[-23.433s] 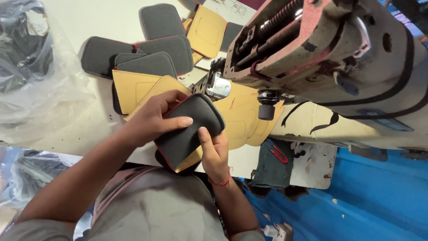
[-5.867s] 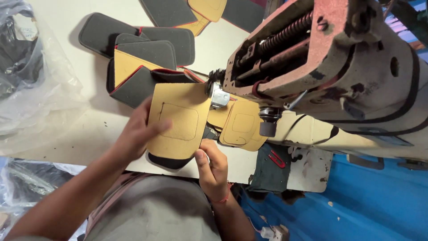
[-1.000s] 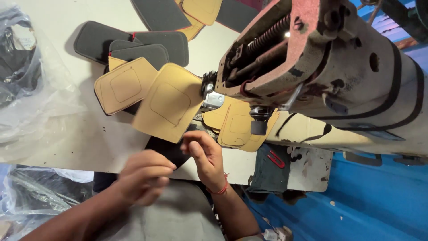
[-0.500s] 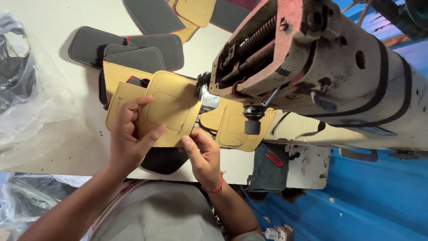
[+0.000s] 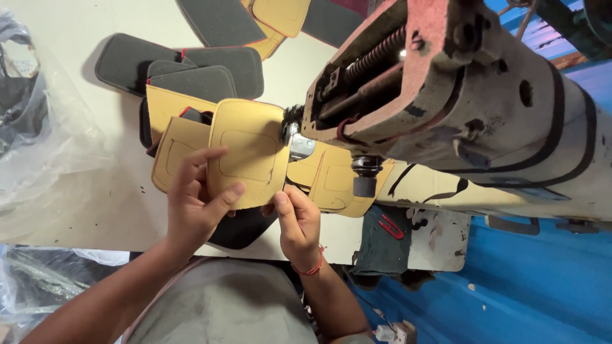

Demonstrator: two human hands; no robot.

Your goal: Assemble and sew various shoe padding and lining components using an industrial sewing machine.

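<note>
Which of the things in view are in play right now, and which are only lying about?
In hand:
- tan padded panel, held by left hand and right hand
- sewing machine, its head just beside the panel

Lying about:
- dark grey padded pieces
- clear plastic bag
- red thread snips
- tan panels at the top

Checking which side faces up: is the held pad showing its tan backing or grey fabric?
Tan backing: the pad, held by both hands, shows stitched tan.
</note>
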